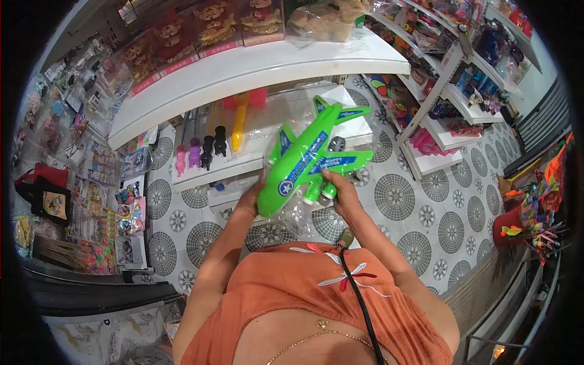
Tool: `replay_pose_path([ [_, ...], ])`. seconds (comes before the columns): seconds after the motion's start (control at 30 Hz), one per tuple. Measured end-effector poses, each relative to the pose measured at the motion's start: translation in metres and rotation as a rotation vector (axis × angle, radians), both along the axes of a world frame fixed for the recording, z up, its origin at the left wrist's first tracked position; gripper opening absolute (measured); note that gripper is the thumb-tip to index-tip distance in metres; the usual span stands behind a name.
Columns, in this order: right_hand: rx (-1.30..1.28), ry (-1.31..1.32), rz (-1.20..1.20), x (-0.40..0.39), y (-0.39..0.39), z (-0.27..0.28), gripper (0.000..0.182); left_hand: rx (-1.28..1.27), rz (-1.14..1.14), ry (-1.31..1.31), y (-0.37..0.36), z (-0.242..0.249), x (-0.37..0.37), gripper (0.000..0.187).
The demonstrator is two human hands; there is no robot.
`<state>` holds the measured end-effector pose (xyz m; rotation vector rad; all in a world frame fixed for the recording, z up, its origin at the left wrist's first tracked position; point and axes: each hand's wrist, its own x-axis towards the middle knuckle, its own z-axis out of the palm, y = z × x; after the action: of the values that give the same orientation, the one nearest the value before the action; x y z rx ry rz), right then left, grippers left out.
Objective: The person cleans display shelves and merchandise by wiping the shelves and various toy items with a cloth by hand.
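Note:
A bright green toy airplane (307, 157) with blue stripes and a star roundel, wrapped in clear plastic, is held up in front of me. My left hand (250, 199) grips the nose end from below. My right hand (340, 190) holds the underside near the wing and wheels. The plane's tail points up and away toward the white shelves.
A white shelf unit (255, 67) ahead carries boxed plush toys on top and small figurines (201, 152) plus a yellow toy (239, 125) lower down. More toy shelves (450, 103) stand at right. Hanging goods line the left wall (79, 152). The floor is patterned tile (420, 201).

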<state>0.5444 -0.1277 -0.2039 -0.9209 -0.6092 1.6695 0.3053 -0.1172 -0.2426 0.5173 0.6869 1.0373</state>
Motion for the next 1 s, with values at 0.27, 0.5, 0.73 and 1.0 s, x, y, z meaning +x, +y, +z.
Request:
replay_pose_path([
  [0.27,0.193,-0.262,-0.047,-0.001,-0.043,0.041,0.034,-0.162,-0.290,-0.206,-0.009,-0.021,-0.009,0.061],
  [0.5,0.420,-0.509,0.009,0.008,-0.060,0.022,0.035,-0.054,-0.262,-0.320,-0.037,-0.013,-0.017,0.071],
  [0.73,0.086,0.217,-0.337,0.012,-0.039,0.019,0.029,-0.042,-0.253,-0.369,-0.048,-0.017,-0.022,0.072],
  [1.0,0.052,0.170,-0.415,0.019,-0.013,0.028,0.021,-0.042,-0.241,-0.374,-0.056,-0.018,-0.019,0.073],
])
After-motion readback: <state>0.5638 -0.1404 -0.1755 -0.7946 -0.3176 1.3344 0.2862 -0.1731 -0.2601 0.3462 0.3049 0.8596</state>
